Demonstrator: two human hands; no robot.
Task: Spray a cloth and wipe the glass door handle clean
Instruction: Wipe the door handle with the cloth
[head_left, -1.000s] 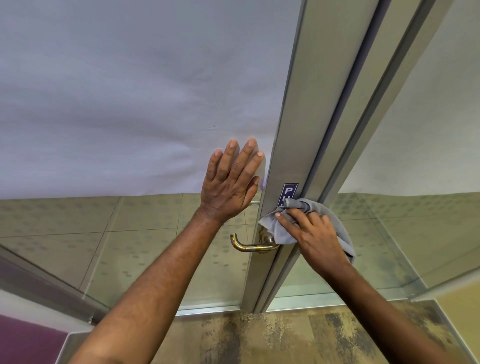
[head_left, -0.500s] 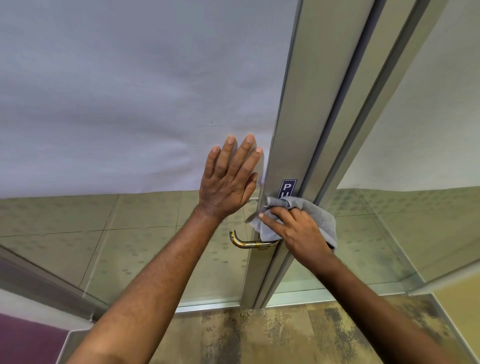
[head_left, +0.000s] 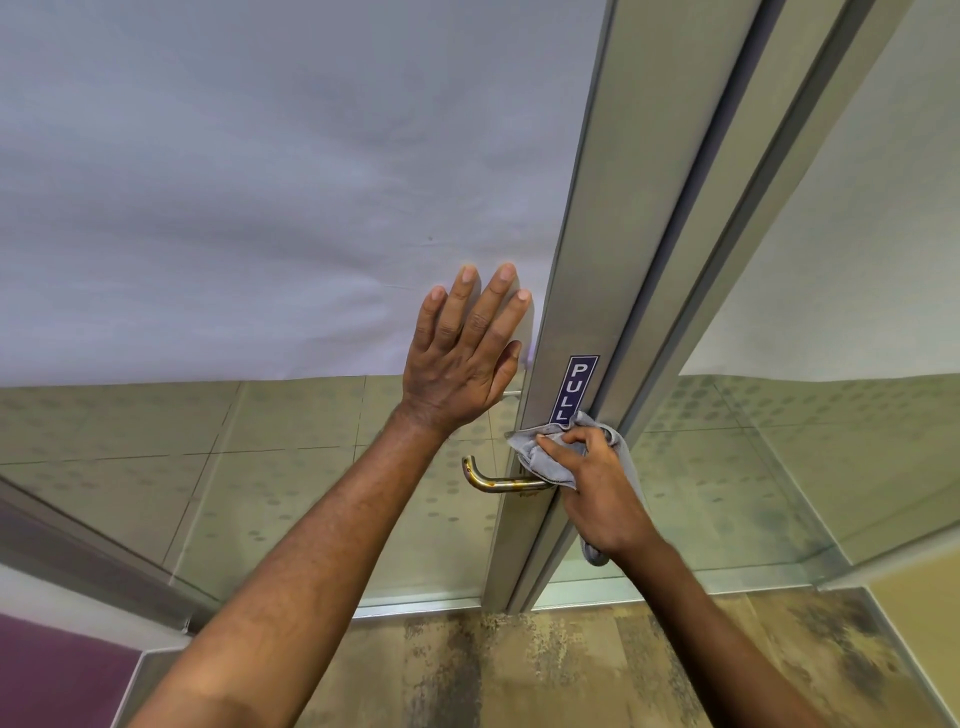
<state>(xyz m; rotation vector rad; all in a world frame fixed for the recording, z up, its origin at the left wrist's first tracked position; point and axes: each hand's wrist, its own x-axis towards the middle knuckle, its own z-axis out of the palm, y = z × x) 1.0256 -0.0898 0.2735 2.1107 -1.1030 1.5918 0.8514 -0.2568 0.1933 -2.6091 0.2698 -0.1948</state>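
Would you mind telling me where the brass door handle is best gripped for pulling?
Probably the bare straight bar of the brass door handle, between its hooked free end and the grey cloth that the right hand holds over its base. Come from the left, fingers wrapping over the top.

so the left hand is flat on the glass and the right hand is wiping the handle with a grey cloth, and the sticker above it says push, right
Not quite. The head view shows the sticker reads PULL, not push. The rest holds: the left hand lies flat on the glass, and the right hand holds the grey cloth against the handle where it meets the door frame.
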